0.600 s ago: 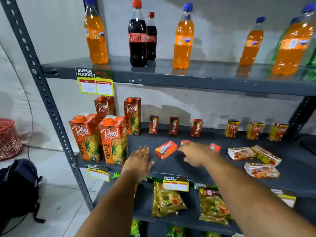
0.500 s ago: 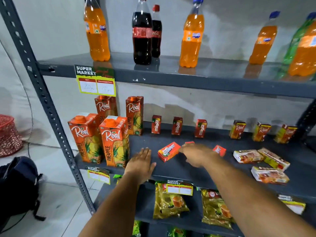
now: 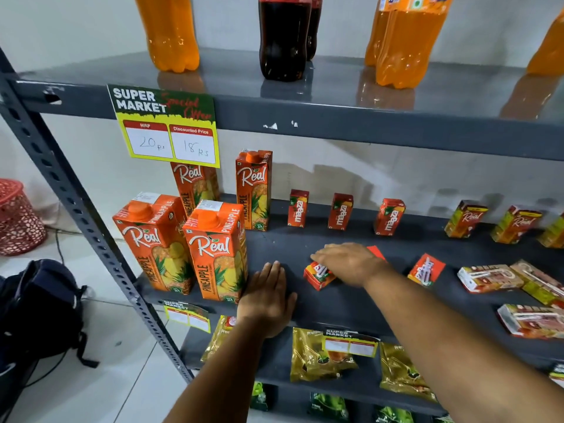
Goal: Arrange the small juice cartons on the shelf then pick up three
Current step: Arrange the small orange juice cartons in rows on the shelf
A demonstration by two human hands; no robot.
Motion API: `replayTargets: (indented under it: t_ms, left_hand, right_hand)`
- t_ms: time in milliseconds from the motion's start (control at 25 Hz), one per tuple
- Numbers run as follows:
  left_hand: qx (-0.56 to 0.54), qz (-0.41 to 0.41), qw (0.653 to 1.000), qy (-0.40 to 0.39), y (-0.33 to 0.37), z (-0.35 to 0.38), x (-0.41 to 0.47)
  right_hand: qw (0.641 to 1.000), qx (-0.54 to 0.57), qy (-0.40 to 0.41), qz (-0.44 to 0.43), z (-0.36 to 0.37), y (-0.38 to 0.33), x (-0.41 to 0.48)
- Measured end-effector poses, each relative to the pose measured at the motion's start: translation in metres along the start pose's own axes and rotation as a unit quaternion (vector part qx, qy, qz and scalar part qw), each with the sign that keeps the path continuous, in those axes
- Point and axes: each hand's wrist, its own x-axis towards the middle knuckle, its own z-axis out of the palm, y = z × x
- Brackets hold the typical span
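Note:
On the middle shelf (image 3: 351, 303), three small red Maaza cartons (image 3: 340, 212) stand upright in a row at the back. A fourth Maaza carton (image 3: 318, 276) lies on its side further forward, and my right hand (image 3: 351, 262) rests over it with fingers stretched out to the left; no closed grip shows. Another red carton (image 3: 376, 252) peeks out behind that hand. One more (image 3: 425, 270) lies flat to the right. My left hand (image 3: 268, 296) lies flat and open on the shelf, left of the lying carton, holding nothing.
Tall Real pineapple cartons (image 3: 218, 253) stand just left of my left hand. Small Real cartons stand at the back right (image 3: 465, 219) and several lie at the right (image 3: 488, 282). Soda bottles (image 3: 282, 38) stand on the upper shelf. Snack packets (image 3: 317, 354) lie below. A dark bag (image 3: 39, 306) sits on the floor.
My right hand has moved left and now covers the lying red carton that was beside it. The view has come closer to the shelf. My left hand stays flat.

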Motion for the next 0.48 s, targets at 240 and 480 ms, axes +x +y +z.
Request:
replayTargets:
  t_ms: [240,480]
  left_hand:
    - [-0.008,0.001,1.0,0.008,0.0,-0.003,0.0]
    - [-0.013,0.001,1.0,0.005,0.0,-0.003,0.001]
  right_hand:
    - [0.986,0.047,0.141,0.07,0.01,0.004,0.005]
    - [0.796,0.405,0.326,0.31,0.039,-0.029,0.007]
